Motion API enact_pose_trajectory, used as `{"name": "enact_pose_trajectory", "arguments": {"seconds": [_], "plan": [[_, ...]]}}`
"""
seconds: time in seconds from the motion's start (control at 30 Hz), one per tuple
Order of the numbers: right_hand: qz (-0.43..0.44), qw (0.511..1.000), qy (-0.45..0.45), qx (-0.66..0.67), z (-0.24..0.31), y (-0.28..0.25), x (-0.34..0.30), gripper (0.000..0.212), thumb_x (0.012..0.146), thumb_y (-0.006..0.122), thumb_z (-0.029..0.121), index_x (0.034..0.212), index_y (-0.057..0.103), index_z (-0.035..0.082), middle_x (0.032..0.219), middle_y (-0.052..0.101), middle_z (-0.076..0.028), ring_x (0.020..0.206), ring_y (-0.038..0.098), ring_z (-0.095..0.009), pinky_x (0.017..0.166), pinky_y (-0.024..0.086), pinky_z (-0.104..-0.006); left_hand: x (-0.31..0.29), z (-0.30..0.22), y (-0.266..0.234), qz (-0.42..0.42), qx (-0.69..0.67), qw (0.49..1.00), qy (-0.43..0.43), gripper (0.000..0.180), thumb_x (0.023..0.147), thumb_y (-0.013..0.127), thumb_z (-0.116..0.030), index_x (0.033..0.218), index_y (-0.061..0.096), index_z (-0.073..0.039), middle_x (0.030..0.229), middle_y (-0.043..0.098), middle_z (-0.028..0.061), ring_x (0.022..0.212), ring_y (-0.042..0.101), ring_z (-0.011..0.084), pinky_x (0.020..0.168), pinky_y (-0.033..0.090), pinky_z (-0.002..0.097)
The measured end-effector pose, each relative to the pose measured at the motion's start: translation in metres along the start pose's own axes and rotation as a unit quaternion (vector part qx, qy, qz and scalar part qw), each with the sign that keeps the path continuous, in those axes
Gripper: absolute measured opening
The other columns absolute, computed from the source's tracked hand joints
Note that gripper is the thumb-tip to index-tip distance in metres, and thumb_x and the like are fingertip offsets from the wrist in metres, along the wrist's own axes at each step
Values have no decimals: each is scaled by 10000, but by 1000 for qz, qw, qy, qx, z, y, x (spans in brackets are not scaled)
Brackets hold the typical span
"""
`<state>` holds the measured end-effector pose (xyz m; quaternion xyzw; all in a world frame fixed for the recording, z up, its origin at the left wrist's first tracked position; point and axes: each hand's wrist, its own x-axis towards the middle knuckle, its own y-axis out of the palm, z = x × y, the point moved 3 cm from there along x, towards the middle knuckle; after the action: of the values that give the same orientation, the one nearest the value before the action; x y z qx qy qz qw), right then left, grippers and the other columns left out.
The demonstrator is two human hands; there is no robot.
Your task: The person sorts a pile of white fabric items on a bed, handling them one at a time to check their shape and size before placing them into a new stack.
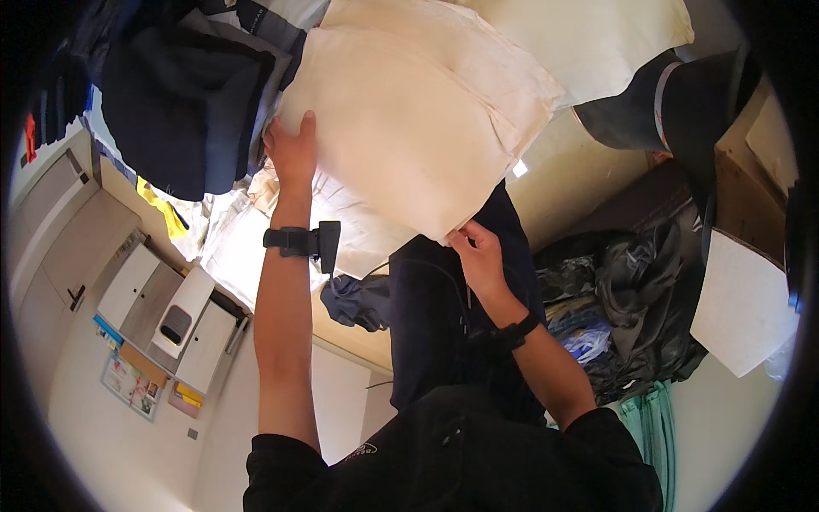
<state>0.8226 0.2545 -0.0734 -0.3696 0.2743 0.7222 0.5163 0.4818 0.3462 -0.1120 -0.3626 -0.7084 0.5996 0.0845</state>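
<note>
White cabinets [130,286] stand along the pale wall at the room's left, while black plastic bags [644,294] and a green curtain [655,431] fill the right. Cream cloth [401,119] spreads across the upper middle, in front of the person, its near corner over the dark trousers [426,316]. The right hand [479,254] pinches that corner between thumb and fingers. The left hand [293,154] rests at the cloth's left edge, thumb apart; whether it grips cannot be told. Dark clothes [183,111] lie just beside it.
</note>
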Motion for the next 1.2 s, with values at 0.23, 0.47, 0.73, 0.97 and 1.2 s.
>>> {"name": "enact_pose_trajectory", "arguments": {"seconds": [0.23, 0.47, 0.73, 0.97, 1.2], "plan": [[11, 993, -49, 111, 8, 17, -2, 298, 868, 661, 84, 1146, 627, -16, 962, 650, -52, 920, 592, -125, 823, 468, -243, -13, 38, 4, -24, -351, 915, -196, 440, 833, 716, -240, 1146, 576, 35, 1058, 647, 143, 916, 632, 234, 781, 510, 339], [35, 982, 42, 179, 19, 16, 2, 237, 912, 627, 116, 1081, 646, -49, 960, 673, -41, 850, 610, -89, 792, 503, -244, -18, 11, -2, 133, -539, 786, -273, 361, 874, 671, -140, 1182, 540, -3, 1062, 638, 103, 931, 636, 227, 801, 520, 337], [-47, 983, 44, 174, 43, 16, -14, 271, 928, 621, 187, 1103, 653, -17, 989, 680, -58, 857, 632, -108, 691, 544, -263, -4, -18, -20, 133, -613, 734, -259, 365, 818, 584, 31, 1177, 530, 62, 1135, 612, 132, 1014, 629, 279, 850, 540, 384], [-104, 964, 50, 241, 112, -9, -46, 232, 862, 634, 119, 1021, 663, -46, 913, 680, -73, 776, 647, -119, 623, 554, -245, -30, -88, -84, 120, -629, 757, -129, 393, 824, 582, 23, 1207, 504, 73, 1169, 593, 140, 1039, 618, 266, 859, 536, 363], [-79, 956, -114, 258, 175, -31, -111, 345, 825, 642, 11, 1138, 498, -16, 954, 640, -77, 805, 618, -115, 674, 507, -242, -91, -99, -194, 114, -656, 745, -30, 523, 848, 570, -11, 1338, 397, 41, 1280, 519, 170, 1160, 552, 302, 966, 483, 420]]}}
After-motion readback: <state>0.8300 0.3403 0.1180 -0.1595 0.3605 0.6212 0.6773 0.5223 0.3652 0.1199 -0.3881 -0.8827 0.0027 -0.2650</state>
